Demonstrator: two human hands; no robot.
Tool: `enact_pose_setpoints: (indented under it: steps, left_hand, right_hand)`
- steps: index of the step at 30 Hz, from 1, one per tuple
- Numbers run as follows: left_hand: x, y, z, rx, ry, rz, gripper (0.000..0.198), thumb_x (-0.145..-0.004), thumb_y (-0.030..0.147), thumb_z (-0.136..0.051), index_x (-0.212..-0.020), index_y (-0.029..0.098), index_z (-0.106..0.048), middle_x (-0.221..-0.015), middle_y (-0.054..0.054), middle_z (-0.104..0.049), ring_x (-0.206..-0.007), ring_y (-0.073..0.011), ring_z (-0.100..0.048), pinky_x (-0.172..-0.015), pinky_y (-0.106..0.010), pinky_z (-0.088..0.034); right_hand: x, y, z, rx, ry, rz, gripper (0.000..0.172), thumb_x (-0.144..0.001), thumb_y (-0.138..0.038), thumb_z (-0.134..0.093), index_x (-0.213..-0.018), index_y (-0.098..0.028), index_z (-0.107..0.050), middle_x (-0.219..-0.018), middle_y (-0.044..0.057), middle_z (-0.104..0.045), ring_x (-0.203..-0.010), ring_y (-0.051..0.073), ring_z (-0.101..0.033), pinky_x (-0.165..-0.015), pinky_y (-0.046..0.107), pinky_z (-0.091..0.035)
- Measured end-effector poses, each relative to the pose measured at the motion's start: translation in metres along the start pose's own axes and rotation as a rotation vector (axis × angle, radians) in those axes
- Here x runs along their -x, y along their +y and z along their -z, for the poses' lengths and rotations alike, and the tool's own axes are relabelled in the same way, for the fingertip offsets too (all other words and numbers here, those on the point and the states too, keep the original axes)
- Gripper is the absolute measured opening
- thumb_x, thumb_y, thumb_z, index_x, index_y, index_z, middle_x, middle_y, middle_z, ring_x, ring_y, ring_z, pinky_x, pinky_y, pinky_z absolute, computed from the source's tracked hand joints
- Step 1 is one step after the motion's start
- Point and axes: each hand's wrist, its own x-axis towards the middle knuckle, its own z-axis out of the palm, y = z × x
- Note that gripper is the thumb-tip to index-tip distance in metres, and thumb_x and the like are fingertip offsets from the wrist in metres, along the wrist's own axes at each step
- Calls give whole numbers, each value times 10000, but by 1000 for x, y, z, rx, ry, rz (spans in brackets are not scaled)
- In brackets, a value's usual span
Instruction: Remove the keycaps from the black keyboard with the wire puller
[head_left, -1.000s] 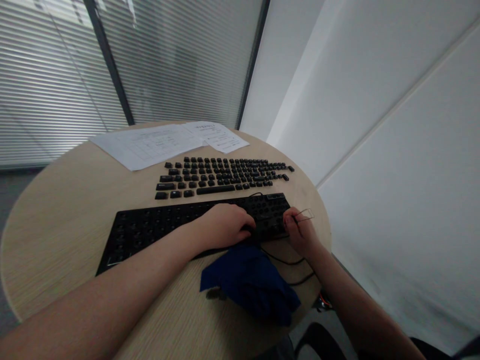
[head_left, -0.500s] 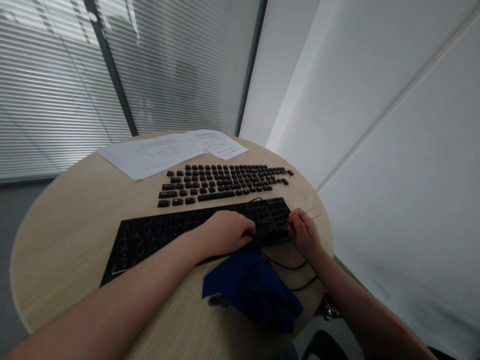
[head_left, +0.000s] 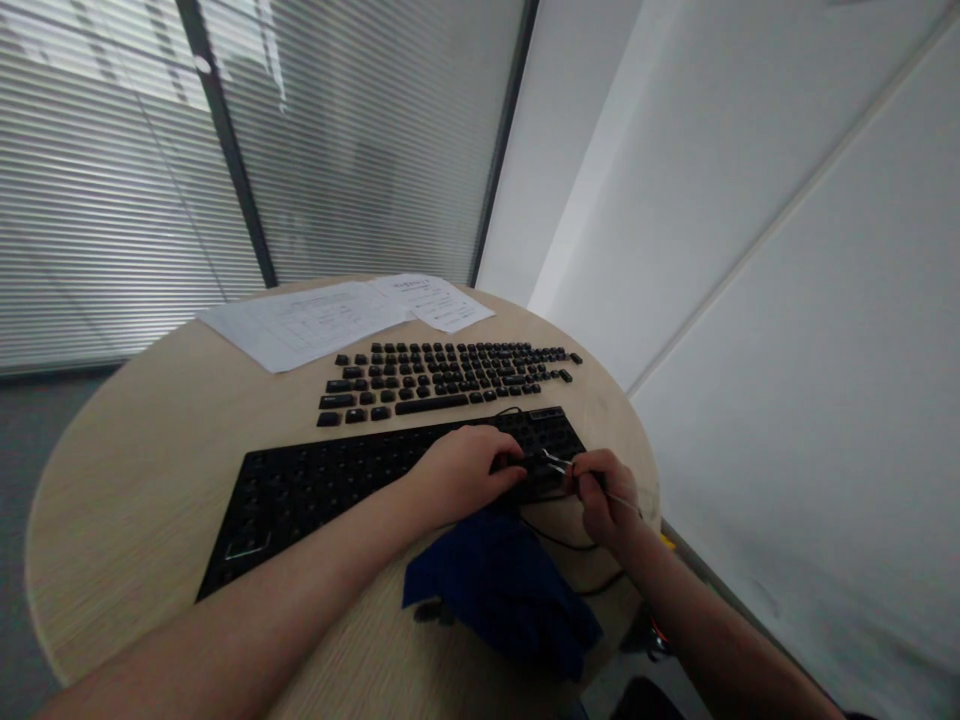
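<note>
A black keyboard [head_left: 330,490] with most of its keycaps off lies across the table. My left hand [head_left: 472,465] rests over its right half, thumb and fingers curled toward each other; what is between the fingertips is too dark to make out. Pinched in my right hand [head_left: 606,490] is a wire keycap puller [head_left: 556,463], its prongs pointing left, close to my left fingertips. The handle end of the puller is mostly hidden by the fingers. Behind the keyboard, loose black keycaps [head_left: 431,406] are laid out in rows.
A crumpled blue cloth [head_left: 502,590] lies at the front table edge, with a small dark item partly under it. Black cable [head_left: 559,538] runs beside the cloth. Printed papers [head_left: 315,320] lie at the back of the round table [head_left: 120,480]. A white wall stands right.
My right hand has turned and shifted so that the puller's prongs now point left over the keyboard. My left hand has slid slightly right. The view has tilted a little.
</note>
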Motion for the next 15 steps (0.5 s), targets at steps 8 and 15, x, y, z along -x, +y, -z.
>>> enact_pose_setpoints:
  steps: [8, 15]
  left_hand:
    - [-1, 5, 2, 234, 90, 121, 140, -873, 327, -729, -850, 200, -783, -796, -6, -742, -713, -161, -627, -637, -274, -398]
    - [-1, 11, -4, 289, 101, 197, 62, -783, 218, -700, -738, 175, -700, -707, 1, -689, -654, -151, -593, -614, -272, -383]
  right_hand:
    - [-21, -32, -4, 84, -135, 370, 242, -862, -67, -486, -1000, -264, -515, -711, -25, -659, -567, 148, -623, -557, 259, -499]
    - [-18, -30, -12, 96, -158, 433, 199, -908, -73, -471, -971, -261, -487, -673, -36, -594, -537, 135, -551, -530, 249, -436]
